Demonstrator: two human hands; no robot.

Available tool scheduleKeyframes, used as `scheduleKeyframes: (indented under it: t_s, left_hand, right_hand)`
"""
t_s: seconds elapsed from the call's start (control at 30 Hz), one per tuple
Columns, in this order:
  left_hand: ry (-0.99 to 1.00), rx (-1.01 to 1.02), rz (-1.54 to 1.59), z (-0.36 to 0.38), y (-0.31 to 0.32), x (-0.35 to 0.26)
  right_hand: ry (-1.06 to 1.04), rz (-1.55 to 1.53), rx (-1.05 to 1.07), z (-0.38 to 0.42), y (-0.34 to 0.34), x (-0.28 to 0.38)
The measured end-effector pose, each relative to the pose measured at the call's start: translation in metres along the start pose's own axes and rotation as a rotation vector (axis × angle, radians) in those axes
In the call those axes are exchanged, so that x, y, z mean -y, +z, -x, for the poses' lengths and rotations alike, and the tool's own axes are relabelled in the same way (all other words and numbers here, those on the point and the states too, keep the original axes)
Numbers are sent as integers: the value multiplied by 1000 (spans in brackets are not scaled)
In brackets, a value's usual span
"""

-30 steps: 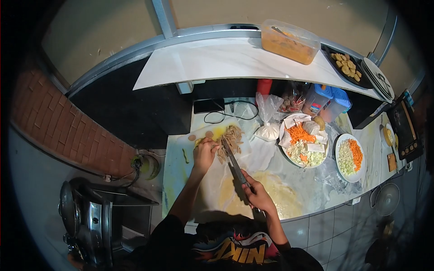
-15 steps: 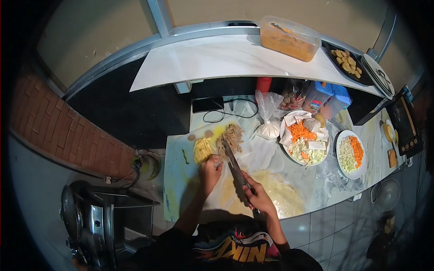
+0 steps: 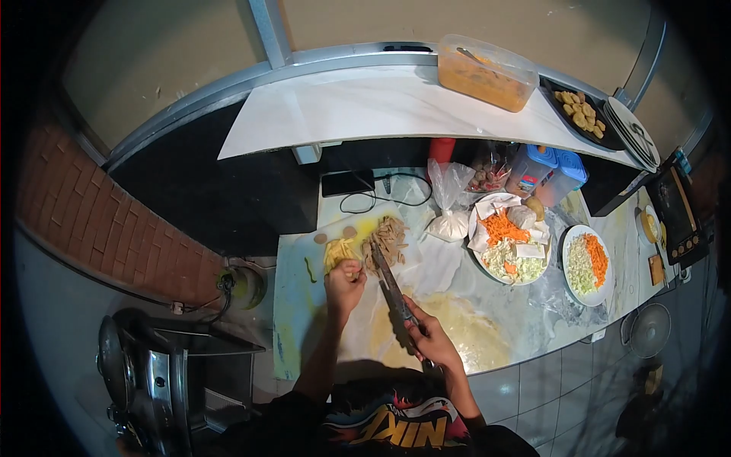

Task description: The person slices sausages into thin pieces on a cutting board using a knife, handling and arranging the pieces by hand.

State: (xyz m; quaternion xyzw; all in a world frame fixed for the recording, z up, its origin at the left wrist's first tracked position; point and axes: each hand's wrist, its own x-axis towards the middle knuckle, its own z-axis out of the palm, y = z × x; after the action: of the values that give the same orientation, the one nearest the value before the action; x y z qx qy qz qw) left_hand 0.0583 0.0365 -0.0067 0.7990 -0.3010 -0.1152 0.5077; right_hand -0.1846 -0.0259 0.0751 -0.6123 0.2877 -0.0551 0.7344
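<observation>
My right hand [image 3: 434, 340] is wrapped round the handle of a large knife [image 3: 394, 291]. Its blade points away from me, with the tip at a heap of brownish cut strips [image 3: 389, 240]. Just left of that heap, my left hand [image 3: 345, 286] is closed, fingers curled at the near edge of a pile of pale yellow strips [image 3: 338, 251]. Whatever those fingers hold, if anything, is hidden. Both piles lie on a pale cutting board [image 3: 409, 263] stained yellow. Beyond the yellow pile is a round brownish slice [image 3: 349, 231]; a thin green strip [image 3: 310, 270] lies to its left.
To the right stand a plate of shredded carrot and cabbage [image 3: 503, 226] and a second such plate [image 3: 586, 263]. Behind are a knotted plastic bag [image 3: 448, 225], a phone [image 3: 347, 183] with a cable, and blue-lidded containers [image 3: 533, 169]. A raised shelf [image 3: 343, 99] overhangs the counter's back.
My left hand has shifted slightly left, from beside the brownish heap to the yellow strips. The knife stays in my right hand, its tip a little lower in view. The view has tilted slightly.
</observation>
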Motion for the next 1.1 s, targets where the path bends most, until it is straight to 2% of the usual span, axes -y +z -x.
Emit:
scheduleKeyframes:
  t_s: [0.03, 0.13, 0.23, 0.43, 0.53, 0.57, 0.73, 0.93, 1.03, 1.1]
  left_hand:
    - [17, 0, 32, -3, 1, -2]
    - [35, 181, -15, -10, 6, -8]
    - [16, 125, 90, -13, 15, 9]
    - [-4, 125, 324, -23, -2, 27]
    - [102, 125, 423, -37, -6, 36]
    - [44, 157, 412, -40, -5, 35]
    - [-224, 359, 441, -40, -3, -3]
    - [-223, 283, 464, -41, 21, -5]
    - [-122, 217, 499, -47, 21, 9]
    - [92, 85, 348, -61, 20, 22]
  right_hand:
    - [6, 5, 0, 1, 0, 2]
    - [74, -95, -2, 3, 0, 9]
    - [140, -458, -19, 2, -4, 6]
    - [97, -1151, 237, -16, -19, -42]
    - [85, -1432, 314, -32, -17, -67]
    - [95, -1507, 328, -36, -17, -74]
    - [78, -1594, 423, -40, -18, -77]
    - [81, -1553, 428, -36, -21, -74]
    - [66, -1484, 376, -34, -25, -76]
    - [54, -1385, 336, -33, -30, -78]
